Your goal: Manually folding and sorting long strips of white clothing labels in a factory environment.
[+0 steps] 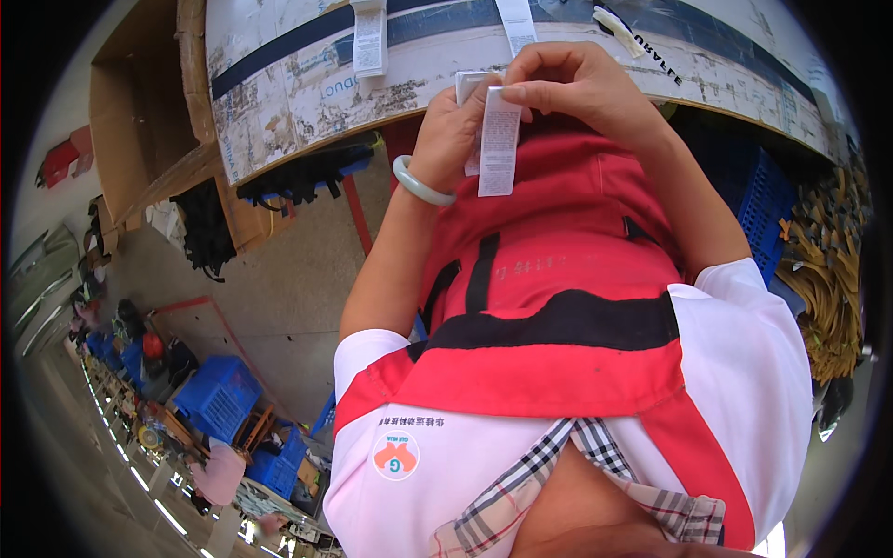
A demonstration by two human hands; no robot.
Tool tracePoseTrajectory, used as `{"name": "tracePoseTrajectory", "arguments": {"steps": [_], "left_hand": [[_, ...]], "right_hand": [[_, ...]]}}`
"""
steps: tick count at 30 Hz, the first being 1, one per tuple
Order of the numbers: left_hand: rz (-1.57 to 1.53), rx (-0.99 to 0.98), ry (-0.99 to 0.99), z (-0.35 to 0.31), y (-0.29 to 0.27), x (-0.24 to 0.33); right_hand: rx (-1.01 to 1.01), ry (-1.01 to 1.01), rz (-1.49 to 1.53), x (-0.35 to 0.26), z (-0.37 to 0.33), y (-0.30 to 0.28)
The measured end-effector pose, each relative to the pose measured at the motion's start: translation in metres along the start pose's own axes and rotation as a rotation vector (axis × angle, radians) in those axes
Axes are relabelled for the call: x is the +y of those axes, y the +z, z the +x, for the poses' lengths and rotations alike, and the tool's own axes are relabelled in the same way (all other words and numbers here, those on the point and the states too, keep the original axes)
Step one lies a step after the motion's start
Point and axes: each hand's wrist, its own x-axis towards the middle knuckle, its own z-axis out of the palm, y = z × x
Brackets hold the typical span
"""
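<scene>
My left hand (pixel 446 133), with a pale bangle at its wrist, is closed around a small stack of white printed labels (pixel 466 86) just off the table's near edge. My right hand (pixel 586 90) is beside it, thumb and forefinger pinched at the top of one white label strip (pixel 499 149). That strip hangs down in front of my red apron (pixel 558 242). On the worn, taped tabletop (pixel 288 112) lie another bundle of labels (pixel 369 42) at the left and a label strip (pixel 517 23) just beyond my hands.
A cardboard box (pixel 139 112) stands left of the table. Black straps (pixel 307 175) hang below the table edge. At the right are a blue crate (pixel 768 209) and a heap of tan strips (pixel 828 270). More blue crates (pixel 219 398) and a person in pink (pixel 221 474) are lower left.
</scene>
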Motion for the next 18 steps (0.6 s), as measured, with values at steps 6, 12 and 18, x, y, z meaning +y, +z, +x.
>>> {"name": "tracePoseTrajectory", "arguments": {"steps": [6,12,18], "left_hand": [[-0.053,-0.184,0.022,-0.002,0.005,-0.005],[-0.165,-0.184,-0.056,-0.006,-0.003,-0.014],[-0.087,-0.138,-0.018,-0.007,0.002,-0.015]], "right_hand": [[0.204,-0.044,-0.073,0.017,0.0,0.006],[0.179,-0.055,-0.287,0.014,-0.002,0.002],[0.215,-0.289,-0.537,0.018,-0.004,0.002]]}}
